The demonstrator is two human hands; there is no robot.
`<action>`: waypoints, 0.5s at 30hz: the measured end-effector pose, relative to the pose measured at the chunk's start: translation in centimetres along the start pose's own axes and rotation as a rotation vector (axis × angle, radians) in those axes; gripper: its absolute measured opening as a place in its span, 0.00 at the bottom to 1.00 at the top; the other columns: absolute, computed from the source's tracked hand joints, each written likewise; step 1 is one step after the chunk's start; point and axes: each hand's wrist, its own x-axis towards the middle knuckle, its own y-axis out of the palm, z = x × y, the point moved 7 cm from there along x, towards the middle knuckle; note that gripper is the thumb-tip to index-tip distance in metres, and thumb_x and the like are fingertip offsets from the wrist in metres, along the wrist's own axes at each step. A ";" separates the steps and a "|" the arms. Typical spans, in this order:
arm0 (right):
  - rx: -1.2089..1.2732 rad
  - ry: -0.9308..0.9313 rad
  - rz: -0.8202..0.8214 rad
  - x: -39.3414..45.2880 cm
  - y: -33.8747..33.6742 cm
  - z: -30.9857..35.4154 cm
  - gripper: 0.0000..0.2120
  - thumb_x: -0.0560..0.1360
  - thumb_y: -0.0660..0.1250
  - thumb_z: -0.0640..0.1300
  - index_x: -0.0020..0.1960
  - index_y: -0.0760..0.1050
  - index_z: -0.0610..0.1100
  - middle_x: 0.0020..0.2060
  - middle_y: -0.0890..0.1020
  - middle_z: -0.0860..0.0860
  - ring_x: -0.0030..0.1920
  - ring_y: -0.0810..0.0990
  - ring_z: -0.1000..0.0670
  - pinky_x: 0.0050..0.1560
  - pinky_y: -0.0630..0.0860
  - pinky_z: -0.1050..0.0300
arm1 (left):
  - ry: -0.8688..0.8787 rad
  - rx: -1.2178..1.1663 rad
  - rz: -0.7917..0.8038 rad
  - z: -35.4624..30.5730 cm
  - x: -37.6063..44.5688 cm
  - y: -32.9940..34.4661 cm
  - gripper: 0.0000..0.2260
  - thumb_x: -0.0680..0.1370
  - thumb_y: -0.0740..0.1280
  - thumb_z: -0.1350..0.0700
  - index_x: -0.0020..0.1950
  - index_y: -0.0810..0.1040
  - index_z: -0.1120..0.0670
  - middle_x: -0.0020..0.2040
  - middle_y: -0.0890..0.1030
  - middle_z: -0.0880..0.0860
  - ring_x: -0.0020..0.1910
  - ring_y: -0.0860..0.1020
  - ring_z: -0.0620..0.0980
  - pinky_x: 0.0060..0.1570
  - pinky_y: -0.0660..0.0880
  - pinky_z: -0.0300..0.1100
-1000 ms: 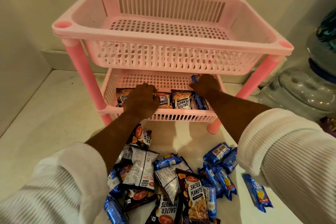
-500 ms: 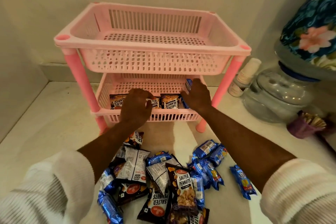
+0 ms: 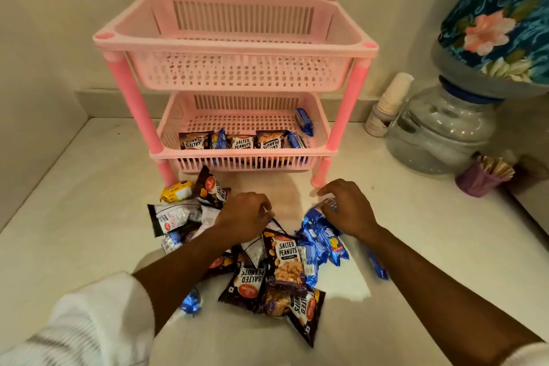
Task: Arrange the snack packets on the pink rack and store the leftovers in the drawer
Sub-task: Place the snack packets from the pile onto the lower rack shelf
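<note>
Snack packets stand upright along the pink rack front; both hands curl, grip unclear

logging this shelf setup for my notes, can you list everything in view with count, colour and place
pink rack: one, two tiers, against the wall; top tier looks empty
peanut packets in rack: three, dark, front of lower tier
biscuit packets in rack: about three, blue, lower tier
loose packet pile: many, dark and blue, counter before the rack
yellow packet: one, by the rack's front left leg
paper cups: one stack, white, right of rack
water dispenser: one, clear, blue floral cover on its bottle, far right
purple cup: one, holds sticks, right edge
hands: left hand and right hand, on the pile
</note>
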 end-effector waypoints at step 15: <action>-0.039 -0.115 0.438 -1.6 2.7 -3.8 0.33 0.74 0.69 0.43 0.76 0.64 0.58 0.70 0.70 0.48 0.74 0.63 0.45 0.73 0.59 0.50 | -0.066 0.150 0.250 -2.8 -1.7 5.2 0.23 0.66 0.69 0.31 0.58 0.78 0.38 0.57 0.72 0.50 0.61 0.66 0.53 0.56 0.67 0.51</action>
